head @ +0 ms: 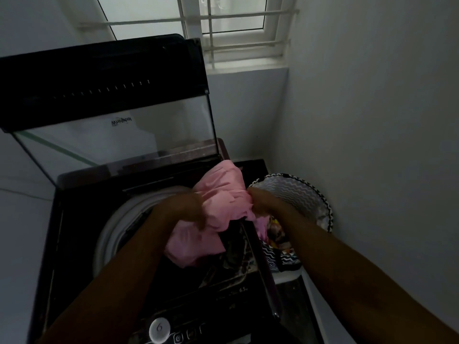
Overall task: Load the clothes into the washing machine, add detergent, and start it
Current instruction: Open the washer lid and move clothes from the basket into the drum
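A dark top-loading washing machine (74, 232) stands in front of me with its glass lid (111, 108) raised. A bunched pink cloth (218, 212) hangs over the right rim of the white drum opening (116, 224). My left hand (186, 209) grips the cloth's left side over the drum. My right hand (260, 202) grips its right side, above the gap between machine and basket. Dark patterned clothes (233, 254) lie under the pink cloth, draped on the machine's right edge.
A zigzag-patterned laundry basket (305, 194) with more clothes stands to the right of the machine, against the white wall. The control panel with a round dial (159, 327) runs along the machine's near edge. A barred window (236, 28) sits above.
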Action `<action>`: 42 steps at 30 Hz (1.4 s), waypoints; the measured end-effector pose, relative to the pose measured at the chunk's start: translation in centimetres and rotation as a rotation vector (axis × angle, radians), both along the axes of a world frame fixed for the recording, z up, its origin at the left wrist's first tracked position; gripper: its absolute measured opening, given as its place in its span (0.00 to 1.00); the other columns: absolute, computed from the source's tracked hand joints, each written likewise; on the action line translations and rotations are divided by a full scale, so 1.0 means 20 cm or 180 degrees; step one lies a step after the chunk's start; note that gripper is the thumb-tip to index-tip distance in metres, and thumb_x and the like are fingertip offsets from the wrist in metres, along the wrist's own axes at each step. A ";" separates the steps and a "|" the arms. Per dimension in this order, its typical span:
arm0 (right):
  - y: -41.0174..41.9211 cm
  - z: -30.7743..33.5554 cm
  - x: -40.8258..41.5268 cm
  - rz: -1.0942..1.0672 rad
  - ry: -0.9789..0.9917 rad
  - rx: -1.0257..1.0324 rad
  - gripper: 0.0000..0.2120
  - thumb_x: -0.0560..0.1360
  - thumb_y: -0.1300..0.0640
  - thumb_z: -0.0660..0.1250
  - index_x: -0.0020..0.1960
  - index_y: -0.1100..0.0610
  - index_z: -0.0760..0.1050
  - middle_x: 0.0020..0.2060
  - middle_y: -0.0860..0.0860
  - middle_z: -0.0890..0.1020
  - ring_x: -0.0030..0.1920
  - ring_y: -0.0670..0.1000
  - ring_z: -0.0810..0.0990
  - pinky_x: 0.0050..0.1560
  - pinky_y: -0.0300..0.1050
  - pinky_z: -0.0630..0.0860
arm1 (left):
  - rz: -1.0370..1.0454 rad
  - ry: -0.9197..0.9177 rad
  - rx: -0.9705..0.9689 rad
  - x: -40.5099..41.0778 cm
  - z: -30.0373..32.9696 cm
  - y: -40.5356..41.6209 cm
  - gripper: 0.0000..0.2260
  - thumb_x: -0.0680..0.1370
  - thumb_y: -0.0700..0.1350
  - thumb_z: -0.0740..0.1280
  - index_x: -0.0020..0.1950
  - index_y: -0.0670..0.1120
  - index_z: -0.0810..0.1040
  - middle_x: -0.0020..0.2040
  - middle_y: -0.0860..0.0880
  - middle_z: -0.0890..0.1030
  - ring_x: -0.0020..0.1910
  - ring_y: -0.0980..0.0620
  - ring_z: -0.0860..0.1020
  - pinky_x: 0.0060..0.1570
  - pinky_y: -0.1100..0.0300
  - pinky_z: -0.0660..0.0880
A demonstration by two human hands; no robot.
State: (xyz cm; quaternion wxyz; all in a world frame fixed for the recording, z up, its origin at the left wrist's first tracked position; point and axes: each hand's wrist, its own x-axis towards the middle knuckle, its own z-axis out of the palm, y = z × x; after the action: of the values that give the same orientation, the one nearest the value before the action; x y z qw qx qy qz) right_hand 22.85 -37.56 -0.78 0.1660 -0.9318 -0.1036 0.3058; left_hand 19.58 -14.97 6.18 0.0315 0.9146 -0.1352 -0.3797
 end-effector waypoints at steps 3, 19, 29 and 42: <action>-0.03 0.05 0.00 -0.0067 0.0030 0.0074 0.22 0.69 0.65 0.65 0.64 0.61 0.76 0.57 0.62 0.81 0.55 0.61 0.80 0.48 0.43 0.73 | -0.0048 -0.0018 -0.0248 0.01 -0.03 0.00 0.37 0.71 0.53 0.75 0.75 0.44 0.63 0.71 0.44 0.69 0.65 0.49 0.70 0.62 0.63 0.66; 0.04 0.38 0.00 -0.0962 -0.0717 0.1522 0.14 0.71 0.55 0.62 0.47 0.60 0.83 0.46 0.58 0.85 0.47 0.52 0.82 0.47 0.42 0.75 | 0.1034 -0.1405 -0.2229 0.07 -0.15 -0.34 0.42 0.62 0.61 0.71 0.73 0.48 0.68 0.68 0.52 0.74 0.66 0.54 0.74 0.66 0.60 0.68; 0.14 0.60 0.05 -0.1301 -0.0349 0.3014 0.15 0.49 0.70 0.59 0.26 0.56 0.81 0.22 0.50 0.78 0.24 0.47 0.74 0.27 0.33 0.67 | 0.1524 -0.2118 -0.2306 0.13 0.20 -0.28 0.17 0.69 0.52 0.63 0.48 0.45 0.86 0.42 0.45 0.84 0.42 0.49 0.81 0.43 0.60 0.72; -0.03 0.15 0.11 0.0058 0.0517 0.0177 0.59 0.48 0.44 0.80 0.74 0.49 0.57 0.69 0.52 0.68 0.63 0.55 0.72 0.62 0.56 0.75 | 0.2256 -0.0942 -0.1474 0.06 0.03 0.15 0.19 0.68 0.42 0.74 0.59 0.44 0.81 0.56 0.43 0.82 0.54 0.47 0.79 0.48 0.62 0.70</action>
State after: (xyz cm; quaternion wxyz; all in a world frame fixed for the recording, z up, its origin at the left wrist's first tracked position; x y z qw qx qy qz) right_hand 25.03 -38.07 2.21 0.1970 -0.8980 -0.1066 0.3788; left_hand 20.77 -12.03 6.69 0.3439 0.9178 0.1020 -0.1703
